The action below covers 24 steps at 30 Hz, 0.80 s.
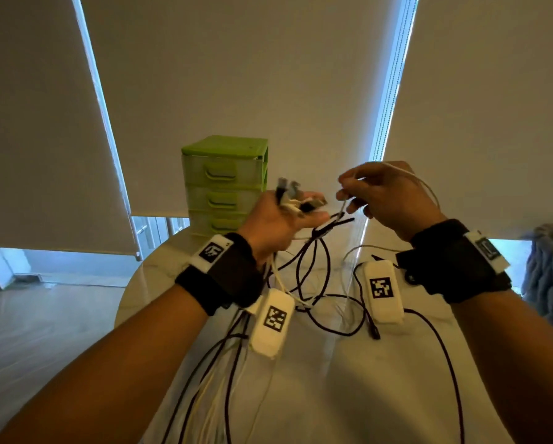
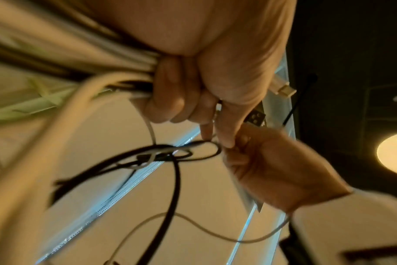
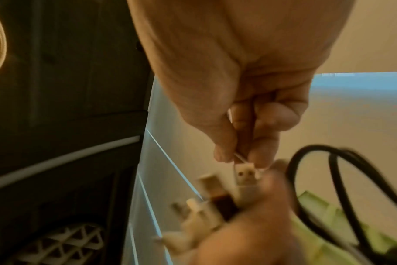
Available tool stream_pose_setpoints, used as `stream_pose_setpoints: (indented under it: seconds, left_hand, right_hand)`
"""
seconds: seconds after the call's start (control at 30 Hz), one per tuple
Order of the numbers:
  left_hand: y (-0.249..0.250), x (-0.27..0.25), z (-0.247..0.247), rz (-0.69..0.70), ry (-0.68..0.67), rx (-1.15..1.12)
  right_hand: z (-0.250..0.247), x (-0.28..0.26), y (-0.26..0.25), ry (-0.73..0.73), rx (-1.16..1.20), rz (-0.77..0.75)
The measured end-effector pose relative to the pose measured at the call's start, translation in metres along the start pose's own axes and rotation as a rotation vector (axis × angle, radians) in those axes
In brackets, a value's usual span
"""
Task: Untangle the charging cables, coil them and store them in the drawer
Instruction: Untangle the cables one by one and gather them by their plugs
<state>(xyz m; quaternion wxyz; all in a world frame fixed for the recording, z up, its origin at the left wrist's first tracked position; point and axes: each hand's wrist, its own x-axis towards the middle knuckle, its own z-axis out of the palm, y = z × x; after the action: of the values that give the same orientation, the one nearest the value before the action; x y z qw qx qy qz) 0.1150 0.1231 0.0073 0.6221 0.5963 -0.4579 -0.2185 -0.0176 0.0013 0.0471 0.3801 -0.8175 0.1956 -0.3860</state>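
Cables, white and black and thoroughly snarled, hang in a bundle (image 1: 313,267) from the left hand (image 1: 278,225), whose grip is curled tight round a fistful of them with the plug ends (image 1: 296,195) fanning out above its fingers. Just beside that grip, the right hand (image 1: 387,200) pinches a single thin white cable (image 1: 424,184) between thumb and fingertips (image 3: 224,152), close to the plugs. Below both grips the loops trail onto the pale round desk (image 1: 358,373), a knot of black and white strands showing in the left wrist view. Beyond the left grip stands the green plastic drawer unit (image 1: 225,184), its drawers all closed. I'd judge the risk is pulling the white strand too hard: it could cinch that knot tighter, or drag the held plugs loose from the fist.
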Motion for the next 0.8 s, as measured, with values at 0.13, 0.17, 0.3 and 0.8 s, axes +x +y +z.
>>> stream_pose_setpoints:
  seconds: [0.13,0.17,0.3,0.8]
  left_hand:
    - [0.001,-0.001,0.014,0.043,0.03,0.065]
    - [0.004,-0.001,0.012,0.026,0.038,-0.002]
    - [0.007,0.003,-0.02,-0.147,-0.033,-0.29]
    - [-0.026,0.004,-0.058,-0.161,0.252,-0.553]
  right_hand:
    - [0.007,-0.008,-0.028,-0.068,0.049,-0.083]
    - [0.007,-0.009,-0.029,-0.065,0.051,-0.094]
    - [0.007,-0.013,-0.013,-0.162,-0.127,-0.023]
    - [0.036,-0.02,0.032,-0.285,-0.169,0.048]
